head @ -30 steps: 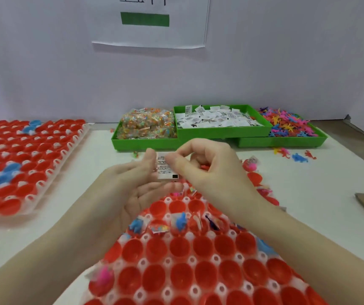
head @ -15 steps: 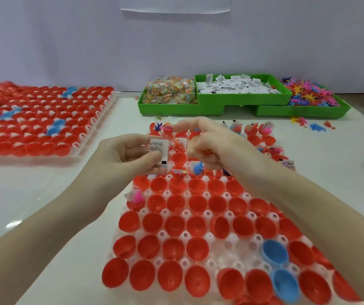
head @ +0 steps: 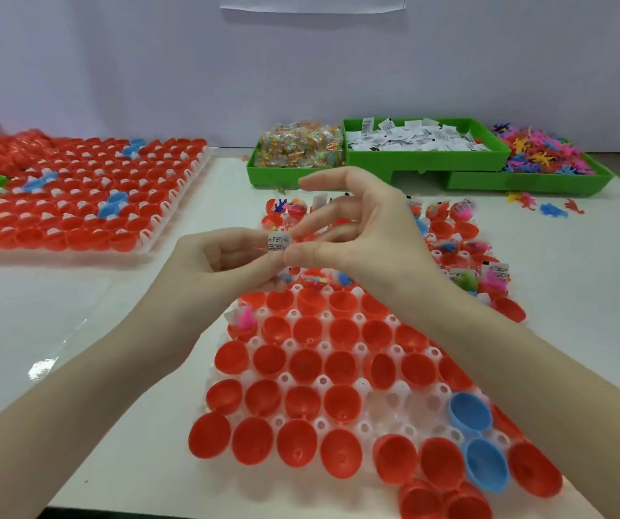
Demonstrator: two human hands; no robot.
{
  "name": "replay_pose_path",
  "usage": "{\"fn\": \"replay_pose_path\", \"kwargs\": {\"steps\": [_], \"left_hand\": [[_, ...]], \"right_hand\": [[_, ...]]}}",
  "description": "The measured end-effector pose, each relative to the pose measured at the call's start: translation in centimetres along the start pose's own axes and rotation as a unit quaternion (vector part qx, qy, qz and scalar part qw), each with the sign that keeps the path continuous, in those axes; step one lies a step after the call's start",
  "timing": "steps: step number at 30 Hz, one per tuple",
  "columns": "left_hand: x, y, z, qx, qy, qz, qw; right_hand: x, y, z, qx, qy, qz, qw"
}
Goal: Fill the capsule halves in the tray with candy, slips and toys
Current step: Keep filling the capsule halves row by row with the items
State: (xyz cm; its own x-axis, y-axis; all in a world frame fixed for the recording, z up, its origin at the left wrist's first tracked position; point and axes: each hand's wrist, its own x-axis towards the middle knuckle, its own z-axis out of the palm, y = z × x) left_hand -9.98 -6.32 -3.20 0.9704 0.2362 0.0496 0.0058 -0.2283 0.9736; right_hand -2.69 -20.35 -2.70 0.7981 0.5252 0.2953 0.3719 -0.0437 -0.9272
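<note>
Head view, both hands over the near tray [head: 323,348], a clear plastic grid on a white table [head: 76,331].

L hand [head: 222,262]: fingers curled, pinching a small white printed slip [head: 277,242] between thumb and fingertips, above the tray's far-middle rows. R hand [head: 361,234]: thumb tip touches the slip's lower right edge; index & other fingers spread, extended leftward, not closed on anything that can be seen. Whether the R index also touches the slip: cannot tell.

Tray: rows of red capsule halves [head: 342,402], open side up; near rows hold nothing visible. Two blue halves [head: 470,413] sit at near right. Far rows already hold items: pink toy [head: 245,319] in a left-edge half, candy bits [head: 314,280] just below the hands, slips & toys at right [head: 488,275].

Back of table, L to R, three green bins: candy packets [head: 301,146], white slips [head: 417,138], mixed-colour toy figures [head: 540,153]. The slip bin sits raised, overlapping the other two. A few loose toys [head: 552,209] lie on the table near the toy bin.

Far left: a second tray [head: 76,204] of closed red capsules w/ a few blue ones.
</note>
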Motion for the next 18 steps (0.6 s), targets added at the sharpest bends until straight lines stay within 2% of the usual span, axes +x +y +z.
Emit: {"fn": "replay_pose_path", "kwargs": {"steps": [3, 9, 14, 18], "left_hand": [[0.0, 0.3, 0.0, -0.018, 0.001, 0.010, 1.000], [-0.2, 0.2, -0.4, -0.081, -0.007, -0.005, 0.997], [0.0, 0.1, -0.8, -0.046, -0.015, 0.018, 0.999], [-0.1, -0.2, -0.7, -0.047, -0.001, 0.037, 0.998]], "right_hand": [[0.1, -0.2, 0.3, 0.033, 0.022, -0.018, 0.999], [0.1, -0.3, 0.9, 0.013, 0.023, -0.044, 0.999], [0.1, -0.6, 1.4, -0.038, 0.040, -0.059, 0.997], [0.6, -0.2, 1.5, -0.032, 0.029, -0.032, 0.999]]}}
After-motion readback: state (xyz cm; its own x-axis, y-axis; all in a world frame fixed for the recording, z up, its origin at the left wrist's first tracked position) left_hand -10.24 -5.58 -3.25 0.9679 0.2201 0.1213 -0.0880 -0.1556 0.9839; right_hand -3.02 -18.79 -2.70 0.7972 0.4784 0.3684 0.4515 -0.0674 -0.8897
